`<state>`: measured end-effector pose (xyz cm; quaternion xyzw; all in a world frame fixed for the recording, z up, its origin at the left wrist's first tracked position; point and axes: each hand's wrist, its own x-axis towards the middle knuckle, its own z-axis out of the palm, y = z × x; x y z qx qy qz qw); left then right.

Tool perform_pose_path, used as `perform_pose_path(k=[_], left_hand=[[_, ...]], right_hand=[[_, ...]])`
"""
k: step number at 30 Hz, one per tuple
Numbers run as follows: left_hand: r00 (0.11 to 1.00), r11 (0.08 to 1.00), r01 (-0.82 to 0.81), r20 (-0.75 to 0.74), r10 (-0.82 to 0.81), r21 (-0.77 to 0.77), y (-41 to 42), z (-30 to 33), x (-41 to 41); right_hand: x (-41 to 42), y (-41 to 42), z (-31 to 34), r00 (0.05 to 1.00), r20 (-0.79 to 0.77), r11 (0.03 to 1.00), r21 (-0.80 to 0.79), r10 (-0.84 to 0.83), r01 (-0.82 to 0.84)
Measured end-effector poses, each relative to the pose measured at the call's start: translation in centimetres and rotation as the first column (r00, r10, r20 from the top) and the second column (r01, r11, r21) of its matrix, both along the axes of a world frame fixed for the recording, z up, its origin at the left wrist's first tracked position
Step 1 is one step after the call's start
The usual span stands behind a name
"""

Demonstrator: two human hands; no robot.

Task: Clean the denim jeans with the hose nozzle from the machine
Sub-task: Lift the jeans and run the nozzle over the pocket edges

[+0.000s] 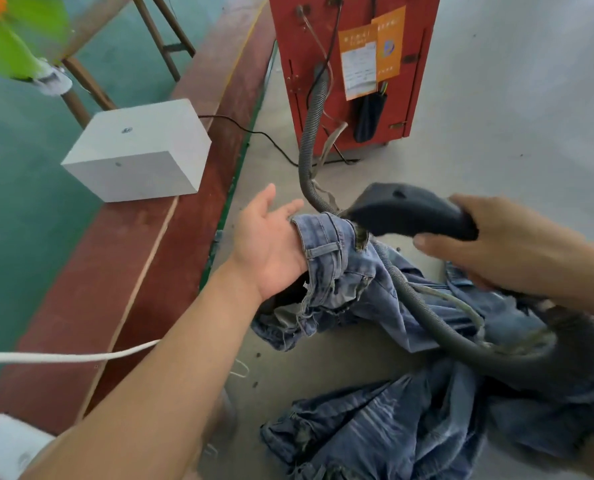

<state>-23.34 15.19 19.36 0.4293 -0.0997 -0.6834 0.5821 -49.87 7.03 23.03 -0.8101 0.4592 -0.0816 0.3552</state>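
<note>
Blue denim jeans [375, 299] lie crumpled on the grey floor, and their waistband is lifted up at the centre of the view. My left hand [268, 244] holds that waistband from the left, palm up, with its fingers tucked behind the cloth. My right hand [510, 244] grips the black hose nozzle [406, 209], whose tip touches the waistband's top edge. A grey ribbed hose [309, 133] runs from the nozzle over the jeans and up to the red machine [354, 64].
A red-brown strip [171, 216] borders the green floor on the left, with a white box [139, 150] on it. A black cable [254, 133] crosses to the machine. A white cord [63, 356] lies at lower left. More denim [375, 427] is heaped at the bottom.
</note>
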Motion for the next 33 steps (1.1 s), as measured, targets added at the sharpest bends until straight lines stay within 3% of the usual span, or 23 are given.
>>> perform_pose_path(k=[4, 9, 13, 18, 20, 25, 27, 30, 33], left_hand=[[0.992, 0.997, -0.068, -0.111, 0.065, -0.024, 0.0, -0.4, -0.4], [0.985, 0.994, -0.102, -0.143, 0.095, -0.040, -0.4, -0.2, -0.1], [0.982, 0.995, -0.074, -0.178, 0.060, -0.073, -0.4, -0.2, -0.4], [0.989, 0.996, -0.037, -0.143, 0.026, -0.078, -0.6, -0.6, -0.5], [0.995, 0.998, 0.011, -0.100, -0.017, -0.063, -0.6, -0.6, -0.9], [0.997, 0.999, 0.031, -0.072, -0.032, -0.011, -0.1, -0.7, -1.4], [0.996, 1.000, 0.009, -0.093, -0.009, 0.002, 0.2, -1.0, -1.0], [0.994, 1.000, -0.024, -0.105, 0.025, 0.009, 0.3, -1.2, -0.8], [0.994, 0.997, -0.064, -0.086, 0.068, 0.050, 0.4, -1.3, -1.1]], right_hand=[[1.7, 3.0, -0.8, 0.967, -0.142, 0.972, -0.079, 0.211, -0.223], [2.9, 3.5, -1.7, 0.995, -0.078, 0.992, -0.102, 0.069, -0.077], [2.2, 2.6, -0.2, 0.998, 0.045, 0.999, -0.017, -0.049, 0.050], [1.7, 2.5, 0.5, 0.983, -0.117, 0.990, 0.036, 0.143, -0.140], [2.3, 2.6, -0.4, 0.986, -0.095, 0.990, 0.047, 0.137, -0.133], [1.8, 0.4, -1.3, 0.975, 0.124, 0.965, 0.207, -0.186, 0.158], [0.6, 0.0, -1.1, 0.985, 0.100, 0.958, 0.263, -0.142, 0.112], [0.3, 0.6, -1.3, 0.997, -0.076, 0.957, 0.289, 0.031, -0.008], [1.9, 0.7, -2.4, 0.996, -0.033, 0.929, 0.359, -0.083, 0.089]])
